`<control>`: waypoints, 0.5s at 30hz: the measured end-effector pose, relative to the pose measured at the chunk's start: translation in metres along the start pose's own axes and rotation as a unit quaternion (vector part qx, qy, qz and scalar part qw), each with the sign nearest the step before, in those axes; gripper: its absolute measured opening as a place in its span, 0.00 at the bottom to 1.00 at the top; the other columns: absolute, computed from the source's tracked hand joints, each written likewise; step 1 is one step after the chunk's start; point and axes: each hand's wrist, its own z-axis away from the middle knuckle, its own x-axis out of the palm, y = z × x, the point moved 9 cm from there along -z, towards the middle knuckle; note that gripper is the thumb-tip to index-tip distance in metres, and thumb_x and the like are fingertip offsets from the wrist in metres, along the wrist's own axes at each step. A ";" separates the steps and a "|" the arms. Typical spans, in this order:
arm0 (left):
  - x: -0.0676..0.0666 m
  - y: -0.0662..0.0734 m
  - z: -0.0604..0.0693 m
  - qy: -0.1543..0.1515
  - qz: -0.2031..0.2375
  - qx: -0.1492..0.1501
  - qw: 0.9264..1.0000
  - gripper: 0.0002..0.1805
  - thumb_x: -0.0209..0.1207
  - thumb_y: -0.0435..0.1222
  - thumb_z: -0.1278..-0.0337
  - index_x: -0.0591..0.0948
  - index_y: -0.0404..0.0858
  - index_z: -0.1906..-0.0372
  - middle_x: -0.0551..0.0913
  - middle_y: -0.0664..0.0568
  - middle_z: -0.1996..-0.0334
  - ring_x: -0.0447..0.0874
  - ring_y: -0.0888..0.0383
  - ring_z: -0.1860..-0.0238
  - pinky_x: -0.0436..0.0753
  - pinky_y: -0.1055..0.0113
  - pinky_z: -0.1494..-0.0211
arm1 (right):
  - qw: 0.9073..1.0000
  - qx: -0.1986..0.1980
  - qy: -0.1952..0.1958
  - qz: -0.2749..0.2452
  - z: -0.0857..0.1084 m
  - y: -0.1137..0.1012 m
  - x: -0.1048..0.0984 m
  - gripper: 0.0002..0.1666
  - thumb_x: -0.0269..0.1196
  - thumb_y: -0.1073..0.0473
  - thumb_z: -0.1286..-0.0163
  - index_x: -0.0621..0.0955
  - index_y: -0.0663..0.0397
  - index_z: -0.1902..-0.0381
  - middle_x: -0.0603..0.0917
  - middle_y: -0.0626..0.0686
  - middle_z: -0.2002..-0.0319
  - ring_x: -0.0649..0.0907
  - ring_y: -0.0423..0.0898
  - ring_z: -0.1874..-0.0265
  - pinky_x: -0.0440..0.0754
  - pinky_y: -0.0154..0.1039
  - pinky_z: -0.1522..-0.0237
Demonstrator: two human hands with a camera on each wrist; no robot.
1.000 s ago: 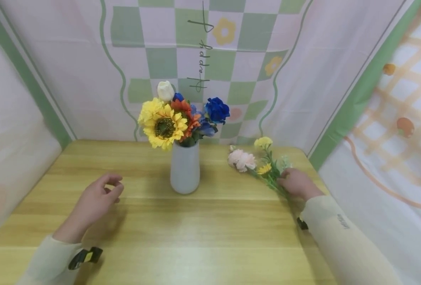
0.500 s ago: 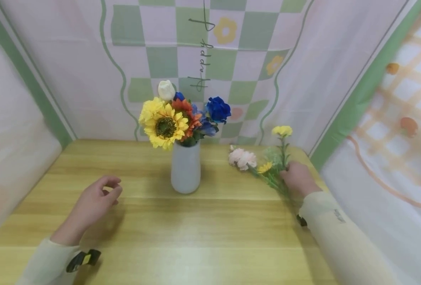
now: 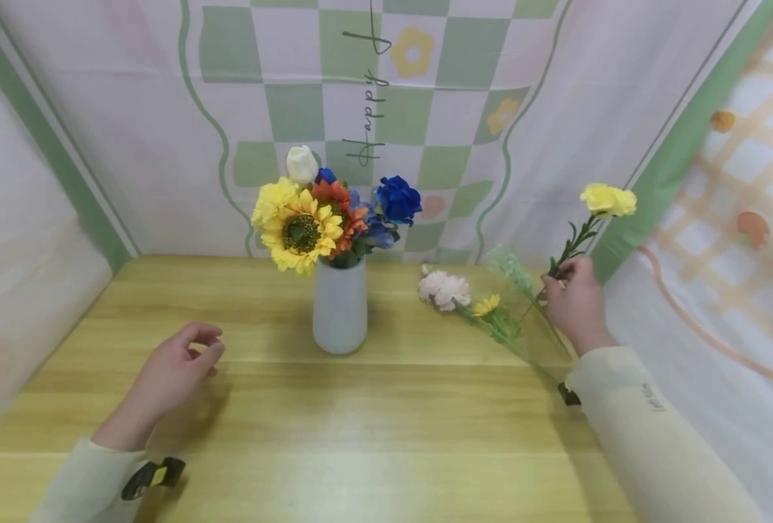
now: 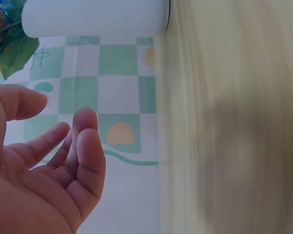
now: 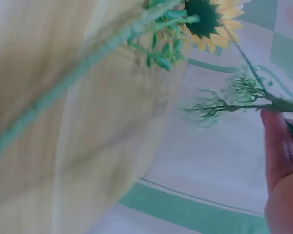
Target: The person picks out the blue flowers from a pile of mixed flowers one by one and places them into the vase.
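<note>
My right hand (image 3: 579,301) pinches the leafy stem of a yellow carnation (image 3: 609,200), raised over the table's right side. A pale green filler sprig (image 3: 514,270) rises beside it. In the right wrist view this sprig (image 5: 234,105) touches the fingertips; whether it is gripped too I cannot tell. Below lie a small yellow sunflower-like bloom (image 3: 487,305) and a pale pink flower (image 3: 445,290) on long green stems. My left hand (image 3: 176,374) hovers over the left side, fingers loosely bent, holding nothing. In the left wrist view, the white vase (image 4: 95,17) stands beyond that hand.
At the table's (image 3: 334,450) middle rear, the vase holds a sunflower (image 3: 300,234), a white tulip (image 3: 302,165), a blue rose (image 3: 397,200), and orange and yellow blooms. A checked cloth (image 3: 406,116) hangs close behind. Side curtains flank the table.
My right hand has picked the yellow carnation out of the loose flowers and lifted it up and right. The green sprig has risen and shifted. My left hand has stayed nearly still.
</note>
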 end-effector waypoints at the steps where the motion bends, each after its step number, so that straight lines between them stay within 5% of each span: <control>1: 0.000 0.000 0.000 0.000 0.000 0.000 1.000 0.24 0.51 0.44 0.25 0.71 0.31 0.36 0.76 0.40 0.46 0.83 0.53 0.63 0.82 0.59 0.62 | 1.000 -0.005 0.010 0.002 0.000 -0.003 -0.004 0.26 0.51 0.58 0.21 0.56 0.61 0.33 0.76 0.72 0.44 0.86 0.60 0.65 0.85 0.42 0.72; 4: 0.001 -0.001 0.000 -0.001 0.001 -0.002 1.000 0.25 0.51 0.45 0.25 0.71 0.32 0.36 0.76 0.40 0.46 0.82 0.53 0.63 0.81 0.59 0.62 | 0.999 -0.017 0.040 0.011 0.001 -0.011 -0.013 0.36 0.48 0.57 0.20 0.45 0.50 0.24 0.76 0.67 0.40 0.85 0.52 0.69 0.83 0.39 0.70; 9: 0.003 -0.003 0.001 -0.005 0.002 -0.001 1.000 0.25 0.51 0.46 0.25 0.71 0.32 0.36 0.77 0.41 0.46 0.82 0.53 0.63 0.81 0.59 0.64 | 0.997 -0.018 0.068 -0.014 0.006 -0.018 -0.021 0.24 0.46 0.54 0.19 0.59 0.57 0.31 0.81 0.62 0.46 0.81 0.34 0.71 0.79 0.28 0.71; 12: 0.003 -0.004 0.001 -0.006 0.002 0.001 1.000 0.25 0.51 0.47 0.25 0.72 0.32 0.37 0.77 0.41 0.46 0.82 0.54 0.63 0.81 0.59 0.65 | 0.996 -0.017 0.085 -0.035 0.010 -0.020 -0.024 0.22 0.45 0.51 0.18 0.61 0.60 0.36 0.80 0.62 0.46 0.85 0.38 0.68 0.83 0.31 0.67; 15: 0.002 -0.004 0.003 -0.004 0.000 0.003 1.000 0.24 0.51 0.46 0.25 0.72 0.32 0.37 0.77 0.41 0.47 0.82 0.54 0.64 0.80 0.59 0.65 | 0.993 -0.042 0.107 -0.015 0.012 -0.027 -0.027 0.24 0.45 0.50 0.19 0.62 0.63 0.38 0.81 0.63 0.48 0.86 0.49 0.63 0.85 0.45 0.60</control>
